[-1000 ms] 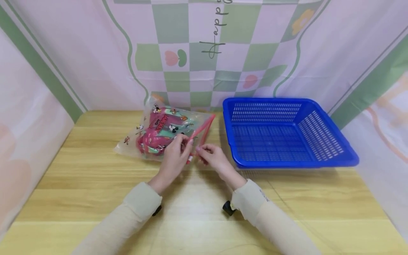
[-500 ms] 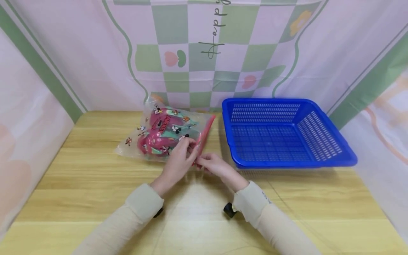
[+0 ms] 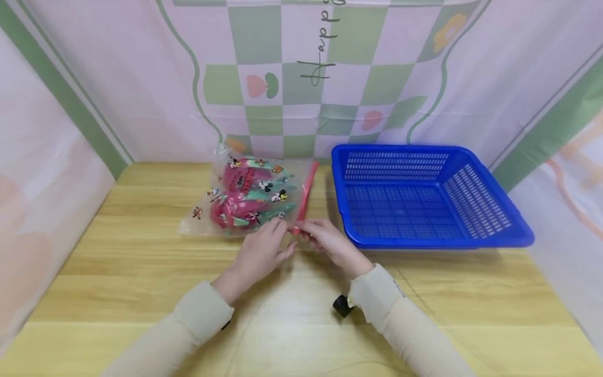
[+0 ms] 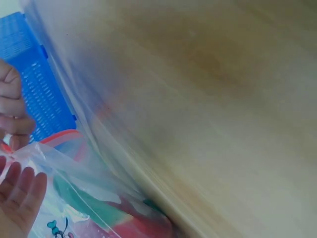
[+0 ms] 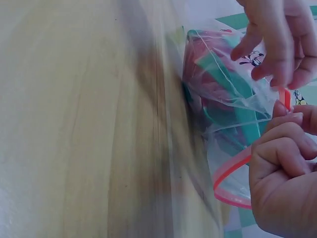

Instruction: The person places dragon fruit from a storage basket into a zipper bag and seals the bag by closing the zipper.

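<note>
A clear zip bag [image 3: 292, 180] printed with cartoon figures lies on the table, with pink-and-green pieces that look like dragon fruit [image 3: 235, 204] inside. Its red zip edge [image 3: 308, 188] faces right. My right hand [image 3: 332, 242] pinches the near end of that red edge between thumb and finger; the right wrist view shows its other fingers curled [image 5: 285, 168]. My left hand [image 3: 259, 254] is at the bag's near right corner, close to the right hand's fingertips. Its fingers look loose and fairly straight in the left wrist view [image 4: 22, 203], and whether they touch the plastic I cannot tell.
A blue plastic basket [image 3: 350, 243] stands right of the bag, close to my right hand. Behind the wooden table [image 3: 118, 272] hangs a green-and-white patterned cloth [image 3: 301, 118]. A black object [image 3: 342, 306] sits by the right cuff.
The left hand has let go of the red edge and drawn slightly left and down. The right hand keeps its pinch at the edge's near end. The zip's sides have come together.
</note>
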Motion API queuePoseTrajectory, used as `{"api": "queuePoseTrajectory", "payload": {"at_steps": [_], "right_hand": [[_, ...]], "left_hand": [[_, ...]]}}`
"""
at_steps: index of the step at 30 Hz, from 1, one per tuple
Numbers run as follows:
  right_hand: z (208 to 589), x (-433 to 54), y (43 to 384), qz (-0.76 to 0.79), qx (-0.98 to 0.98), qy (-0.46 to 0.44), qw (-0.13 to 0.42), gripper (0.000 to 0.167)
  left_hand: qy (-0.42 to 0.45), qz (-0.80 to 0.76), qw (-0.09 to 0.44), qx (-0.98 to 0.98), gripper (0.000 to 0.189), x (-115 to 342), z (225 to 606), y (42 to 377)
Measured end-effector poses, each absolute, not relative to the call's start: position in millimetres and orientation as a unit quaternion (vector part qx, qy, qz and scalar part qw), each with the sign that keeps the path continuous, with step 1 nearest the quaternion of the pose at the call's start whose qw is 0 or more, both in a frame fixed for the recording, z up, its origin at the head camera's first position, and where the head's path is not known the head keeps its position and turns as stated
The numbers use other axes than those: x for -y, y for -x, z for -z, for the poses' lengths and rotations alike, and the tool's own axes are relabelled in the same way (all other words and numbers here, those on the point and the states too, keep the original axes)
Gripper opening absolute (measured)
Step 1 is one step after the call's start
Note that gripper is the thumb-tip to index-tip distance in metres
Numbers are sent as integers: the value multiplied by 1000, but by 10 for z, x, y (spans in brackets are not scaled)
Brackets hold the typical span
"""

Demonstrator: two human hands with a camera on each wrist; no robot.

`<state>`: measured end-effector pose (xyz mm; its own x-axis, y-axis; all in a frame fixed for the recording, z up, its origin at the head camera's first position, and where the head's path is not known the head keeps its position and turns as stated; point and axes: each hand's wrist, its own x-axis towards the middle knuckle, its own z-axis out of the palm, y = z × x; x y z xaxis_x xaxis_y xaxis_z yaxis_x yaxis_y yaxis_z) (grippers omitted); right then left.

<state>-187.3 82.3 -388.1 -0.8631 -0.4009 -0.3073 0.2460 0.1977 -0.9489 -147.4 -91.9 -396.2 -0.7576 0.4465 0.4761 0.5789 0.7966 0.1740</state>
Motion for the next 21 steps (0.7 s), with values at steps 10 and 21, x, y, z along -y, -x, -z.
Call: {"api": "queuePoseTrajectory", "payload": {"at_steps": [10, 21], "right_hand": [[3874, -752, 1838, 625, -736, 48, 255, 23], [3929, -786, 1817, 623, -723, 43, 295, 33]], "left_hand": [[291, 99, 281, 909, 21, 887, 3953, 1479], [313, 73, 312, 894, 11, 883, 3975, 1490]]}}
